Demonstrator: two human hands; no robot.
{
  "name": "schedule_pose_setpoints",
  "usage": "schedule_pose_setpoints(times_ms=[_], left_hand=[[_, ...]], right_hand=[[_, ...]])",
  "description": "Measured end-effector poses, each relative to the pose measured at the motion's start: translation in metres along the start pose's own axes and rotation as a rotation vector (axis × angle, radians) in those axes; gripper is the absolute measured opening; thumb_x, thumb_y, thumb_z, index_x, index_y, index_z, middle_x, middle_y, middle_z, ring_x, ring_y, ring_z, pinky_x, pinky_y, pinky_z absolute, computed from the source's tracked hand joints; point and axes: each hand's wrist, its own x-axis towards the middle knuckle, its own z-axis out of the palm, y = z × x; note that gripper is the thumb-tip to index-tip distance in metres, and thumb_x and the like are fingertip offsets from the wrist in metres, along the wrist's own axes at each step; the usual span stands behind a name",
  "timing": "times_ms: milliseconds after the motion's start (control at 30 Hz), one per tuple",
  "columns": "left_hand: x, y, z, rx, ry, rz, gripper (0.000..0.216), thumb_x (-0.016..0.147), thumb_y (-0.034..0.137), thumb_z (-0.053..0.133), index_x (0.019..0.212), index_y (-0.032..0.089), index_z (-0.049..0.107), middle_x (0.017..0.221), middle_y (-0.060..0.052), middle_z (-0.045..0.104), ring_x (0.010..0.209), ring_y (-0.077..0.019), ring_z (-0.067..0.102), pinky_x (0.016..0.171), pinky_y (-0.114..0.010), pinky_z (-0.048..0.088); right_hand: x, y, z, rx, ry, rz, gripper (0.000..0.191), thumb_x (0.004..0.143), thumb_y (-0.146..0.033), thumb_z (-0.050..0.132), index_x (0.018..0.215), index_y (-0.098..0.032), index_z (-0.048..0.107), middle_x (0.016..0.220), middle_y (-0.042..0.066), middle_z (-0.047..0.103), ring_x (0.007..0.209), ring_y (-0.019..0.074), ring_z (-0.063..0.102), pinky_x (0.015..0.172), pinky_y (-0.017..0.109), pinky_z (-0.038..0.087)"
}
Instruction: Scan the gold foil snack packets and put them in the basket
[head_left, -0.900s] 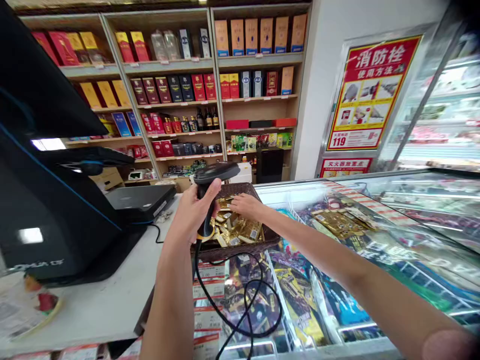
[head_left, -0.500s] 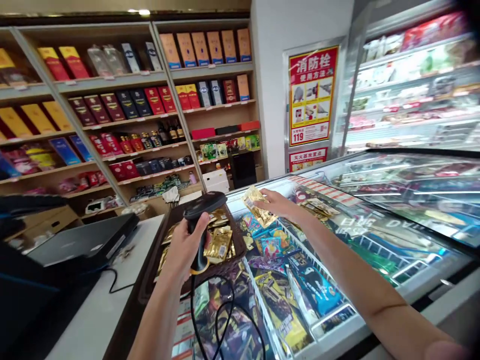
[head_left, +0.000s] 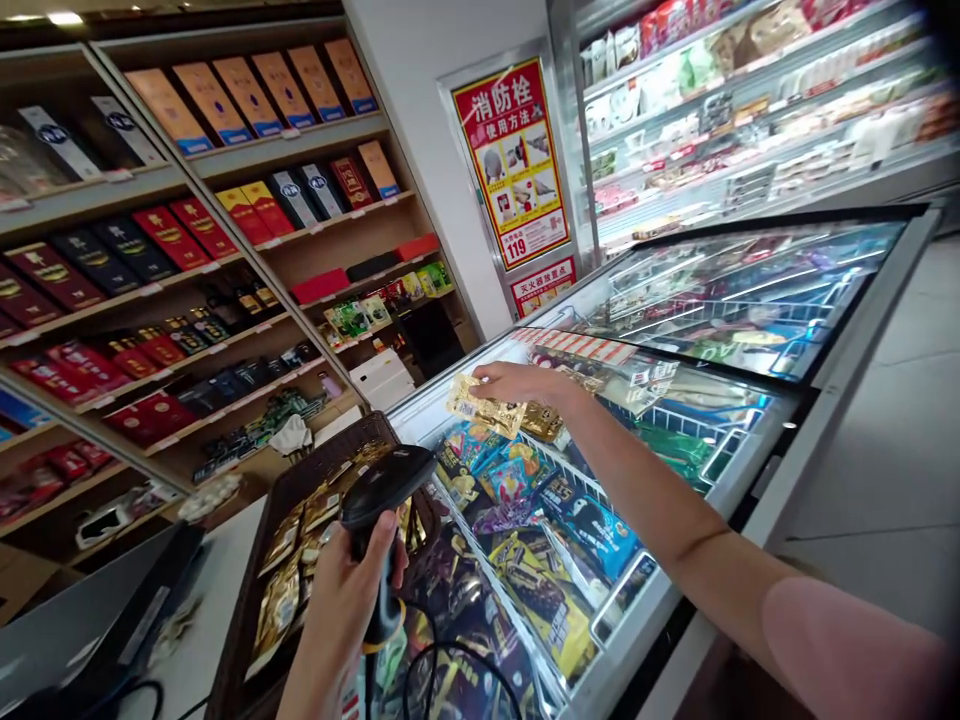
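Observation:
My left hand (head_left: pixel 352 575) is wrapped round the grip of a black barcode scanner (head_left: pixel 386 485), whose cable hangs down in loops. In my right hand (head_left: pixel 517 385) is a shiny gold packet (head_left: pixel 487 408), pinched at its upper edge above the chest freezer. Left of the scanner, a dark brown woven basket (head_left: pixel 251 560) holds several similar gold packets (head_left: pixel 281 600). More gold packets (head_left: pixel 544 420) lie behind my right hand on the freezer glass; my hand partly hides them.
Beneath my arms is a glass-topped chest freezer (head_left: pixel 757 480) with wire baskets of colourful bags (head_left: pixel 540 600). At lower left a counter (head_left: pixel 217 580) bears a dark device (head_left: pixel 127 620). Shelves of boxes (head_left: pixel 225 95) and a red fire-hydrant poster (head_left: pixel 514 165) stand behind.
The view has swung to the right and tilted. My right hand still holds the gold packet, now turned flatter, and my left hand keeps the scanner.

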Motion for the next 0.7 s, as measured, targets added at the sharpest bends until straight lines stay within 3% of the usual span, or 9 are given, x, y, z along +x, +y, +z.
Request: schedule_pose_setpoints(times_ms=[267,533,700], left_hand=[[-0.0026,0.0019,0.0002,0.041,0.018,0.002,0.044,0.073,0.063,0.057,0.073,0.019,0.05,0.051,0.001,0.054,0.044,-0.0105,0.046,0.041,-0.02,0.033],[-0.0035,0.0057,0.0008,0.128,-0.012,0.032,0.047,0.075,0.062,0.053,0.06,0.018,0.049,0.049,-0.001,0.054,0.043,-0.011,0.047,0.039,-0.02,0.035],[-0.0049,0.0054,0.0055,0.11,0.05,0.03,0.046,0.075,0.061,0.053,0.059,0.019,0.048,0.045,0.0,0.051,0.041,-0.0112,0.043,0.037,-0.02,0.033]], right_hand=[[-0.0028,-0.0045,0.0027,-0.031,-0.057,0.006,0.039,0.086,-0.04,0.053,0.116,-0.016,0.059,0.117,0.01,0.063,0.1,0.0226,0.06,0.076,0.025,0.046],[0.0048,0.0029,0.0051,-0.024,-0.071,-0.028,0.036,0.084,-0.039,0.054,0.11,-0.015,0.059,0.107,0.009,0.065,0.086,0.0183,0.06,0.066,0.022,0.044],[0.0023,0.0013,0.0028,-0.048,-0.06,-0.044,0.032,0.081,-0.042,0.058,0.1,-0.017,0.062,0.098,0.007,0.067,0.084,0.0193,0.06,0.064,0.023,0.043]])
